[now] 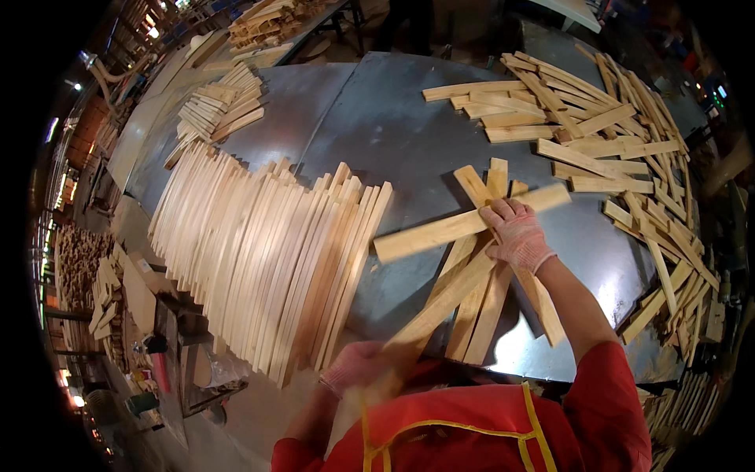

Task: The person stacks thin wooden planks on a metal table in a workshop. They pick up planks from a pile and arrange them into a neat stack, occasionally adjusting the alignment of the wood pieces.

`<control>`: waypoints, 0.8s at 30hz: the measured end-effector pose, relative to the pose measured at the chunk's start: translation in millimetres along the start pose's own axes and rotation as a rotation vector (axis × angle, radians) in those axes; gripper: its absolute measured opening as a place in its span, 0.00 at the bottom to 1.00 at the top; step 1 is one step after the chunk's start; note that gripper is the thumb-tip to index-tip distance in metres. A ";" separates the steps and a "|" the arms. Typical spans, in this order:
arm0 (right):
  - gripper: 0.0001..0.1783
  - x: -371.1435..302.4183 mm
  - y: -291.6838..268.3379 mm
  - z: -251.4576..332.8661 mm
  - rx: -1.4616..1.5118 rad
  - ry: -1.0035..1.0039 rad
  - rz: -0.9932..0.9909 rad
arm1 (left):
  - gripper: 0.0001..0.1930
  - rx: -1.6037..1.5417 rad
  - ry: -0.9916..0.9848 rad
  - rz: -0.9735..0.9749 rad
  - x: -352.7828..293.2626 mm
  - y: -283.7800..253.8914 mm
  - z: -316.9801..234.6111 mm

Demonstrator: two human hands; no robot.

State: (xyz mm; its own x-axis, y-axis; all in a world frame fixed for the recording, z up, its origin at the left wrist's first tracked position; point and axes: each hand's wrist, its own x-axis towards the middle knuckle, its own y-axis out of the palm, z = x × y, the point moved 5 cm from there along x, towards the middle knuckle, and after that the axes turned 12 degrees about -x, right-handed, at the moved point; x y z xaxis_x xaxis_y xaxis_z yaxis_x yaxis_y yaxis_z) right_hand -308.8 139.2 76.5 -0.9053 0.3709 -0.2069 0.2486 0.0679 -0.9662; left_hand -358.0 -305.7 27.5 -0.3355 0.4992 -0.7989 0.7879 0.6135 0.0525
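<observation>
In a pale pink work glove, my right hand [519, 236] is closed around a wooden slat [429, 234] that lies crosswise over several others. Its fingers curl over the slat's top edge and the thumb is below. Under it a loose fan of slats [484, 315] rests on the metal tabletop, pointing in different directions. My left hand [354, 368], also gloved and blurred by motion, grips the near end of a long slat [440, 303] close to my body. That slat slants up to the right, its far end under my right hand.
A long row of slats [267, 252] stands side by side on the metal table [385, 110], left of my hands. A jumbled heap [582, 118] covers the right side, continuing nearer [668, 252]. A smaller stack [224, 106] sits far left. Beyond the left edge stands a cart [185, 346].
</observation>
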 end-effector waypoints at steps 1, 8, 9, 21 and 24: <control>0.51 10.0 10.6 -3.4 -0.101 -0.052 0.023 | 0.22 -0.052 -0.030 0.009 -2.8 4.3 -3.0; 0.50 54.5 27.6 -63.3 -0.119 0.072 0.124 | 0.22 -0.224 -0.060 -0.063 -62.2 -6.2 -4.9; 0.49 59.5 23.9 -62.1 -0.193 0.035 0.092 | 0.21 -0.097 0.088 -0.129 -54.6 -19.3 7.4; 0.36 -19.3 117.2 48.7 1.219 0.065 0.327 | 0.26 1.161 0.637 -0.930 -5.2 -65.0 42.9; 0.26 -55.6 82.6 148.9 1.867 0.267 0.504 | 0.25 1.209 0.647 -0.949 -10.3 -63.3 41.7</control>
State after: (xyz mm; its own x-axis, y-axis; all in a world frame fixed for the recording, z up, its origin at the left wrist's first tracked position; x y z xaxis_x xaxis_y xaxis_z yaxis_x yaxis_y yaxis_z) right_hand -289.3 -13.8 -14.6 -0.7680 0.1593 -0.6203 -0.3537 -0.9130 0.2034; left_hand -382.9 -375.3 7.5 -0.7973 0.5941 0.1061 0.0077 0.1858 -0.9826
